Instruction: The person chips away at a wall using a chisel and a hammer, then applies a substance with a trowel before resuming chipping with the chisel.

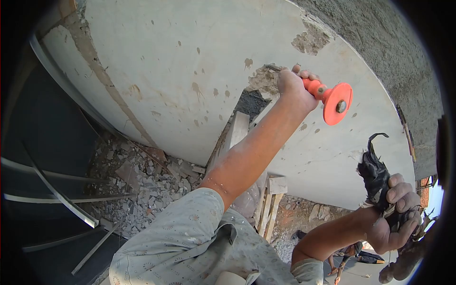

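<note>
My left hand (298, 88) is closed around the orange grip of a chisel (313, 88) with a round orange hand guard (337, 104). A metal striking end shows in the middle of the guard. The chisel's tip points at a chipped patch (264, 80) in the pale wall (190, 61). Lower on the right, my right hand (396, 216) is closed on a bundle of torn black material (374, 178), frayed with a curled strip on top. I cannot tell what is inside it. A dark brown shape (408, 261) sits close below that hand.
Broken rubble (147, 190) is heaped at the wall's foot. Bent metal strips (66, 202) cross dark panels on the left. A wooden stand (271, 204) is behind my left arm. Another person (343, 261) is at the lower right. Rough grey plaster (380, 47) borders the wall.
</note>
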### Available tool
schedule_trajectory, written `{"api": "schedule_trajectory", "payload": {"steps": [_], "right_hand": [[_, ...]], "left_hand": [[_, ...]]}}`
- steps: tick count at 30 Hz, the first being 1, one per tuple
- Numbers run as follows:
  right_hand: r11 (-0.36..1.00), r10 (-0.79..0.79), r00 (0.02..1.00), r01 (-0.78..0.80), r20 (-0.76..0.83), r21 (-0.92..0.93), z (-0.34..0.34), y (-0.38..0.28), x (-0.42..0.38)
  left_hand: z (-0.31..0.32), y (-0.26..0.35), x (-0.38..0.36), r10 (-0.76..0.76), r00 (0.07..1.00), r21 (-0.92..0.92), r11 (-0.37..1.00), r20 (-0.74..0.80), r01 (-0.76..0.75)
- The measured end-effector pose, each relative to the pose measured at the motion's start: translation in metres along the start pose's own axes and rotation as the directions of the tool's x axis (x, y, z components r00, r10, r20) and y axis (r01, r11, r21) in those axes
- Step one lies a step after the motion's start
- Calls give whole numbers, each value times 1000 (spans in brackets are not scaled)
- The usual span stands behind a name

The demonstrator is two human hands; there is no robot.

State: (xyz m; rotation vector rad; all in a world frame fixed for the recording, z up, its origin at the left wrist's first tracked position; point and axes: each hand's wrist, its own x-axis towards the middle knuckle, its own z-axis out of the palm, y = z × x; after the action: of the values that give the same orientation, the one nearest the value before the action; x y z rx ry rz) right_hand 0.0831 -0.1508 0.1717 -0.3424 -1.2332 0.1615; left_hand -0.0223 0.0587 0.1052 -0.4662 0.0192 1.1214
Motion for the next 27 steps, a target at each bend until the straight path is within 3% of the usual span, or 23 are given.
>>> {"api": "schedule_trajectory", "payload": {"steps": [1,2,3,4,5,8,9,11,14,15,18,23,24,27], "right_hand": [[993,107,991,-102,81,-64,1,21,-11],[930,334,941,-319,56,-185,6,40,-33],[531,729,680,-633,-78,-564,0,44,-44],[340,881,464,-761,-98,-552,3,45,-45],[231,938,341,-747,-61,-623,-3,51,-53],[266,936,352,-675,16,-688,-48,68,-117],[227,948,314,-780,-52,-583,-35,53,-120],[307,912,393,-843,-116,-442,-31,35,-130],[372,901,420,-876,-109,-307,-60,12,-135],[526,820,565,-808,-95,-266,-46,4,-126],[727,652,754,-650,-73,-223,-51,-8,-120],[844,479,878,-453,24,-287,-53,-24,-118],[855,464,881,-421,87,-302,-50,-28,-116],[895,286,955,-240,73,-376,-36,-35,-116]], "left_hand": [[1,-1,0,1,1000,-3,1000,17,-1],[-1,4,11,24,1000,-38,999,5,-23],[-7,14,32,44,999,-73,996,-5,-45],[-18,20,49,62,998,-103,993,-20,-64],[-33,31,51,55,996,-33,998,-66,-57],[-72,47,13,124,985,43,992,-120,-119],[-84,48,5,76,992,56,996,-97,-71],[-99,53,-5,-18,998,103,994,-52,24],[-101,66,-7,-94,990,181,981,104,74],[-98,64,-11,-116,985,215,973,130,86],[-86,50,-23,-207,959,311,940,194,140],[-72,26,-19,-379,896,378,883,229,277],[-70,25,-16,-380,895,375,885,234,278],[-67,21,-10,-383,893,366,887,238,282]]}}
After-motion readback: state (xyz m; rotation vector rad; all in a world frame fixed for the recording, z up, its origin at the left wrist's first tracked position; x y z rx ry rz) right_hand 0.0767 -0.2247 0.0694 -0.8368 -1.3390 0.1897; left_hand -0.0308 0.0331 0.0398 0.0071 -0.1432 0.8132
